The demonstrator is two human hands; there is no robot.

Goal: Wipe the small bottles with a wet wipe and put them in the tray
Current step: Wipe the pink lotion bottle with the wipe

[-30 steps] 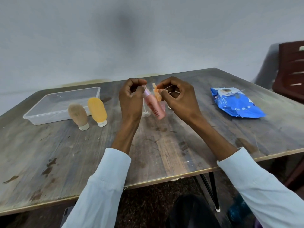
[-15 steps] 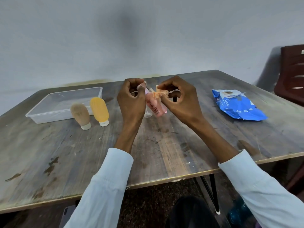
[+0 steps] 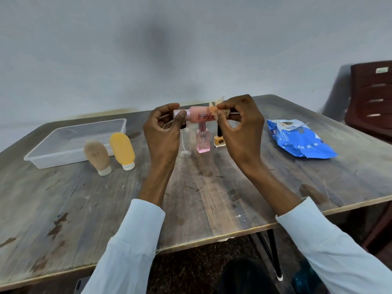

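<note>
L hand (image 3: 163,128) grip pinches pink bottle (image 3: 196,116) cap end; long axis lies sideways toward R hand (image 3: 237,124), whose grip pinches wet wipe (image 3: 214,108) at bottle's other end.

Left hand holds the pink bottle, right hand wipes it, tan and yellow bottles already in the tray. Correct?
Not quite. The head view shows the tan bottle and yellow bottle standing on the table in front of the tray, not in it. Left hand holding the pink bottle and right hand wiping it is right.
</note>
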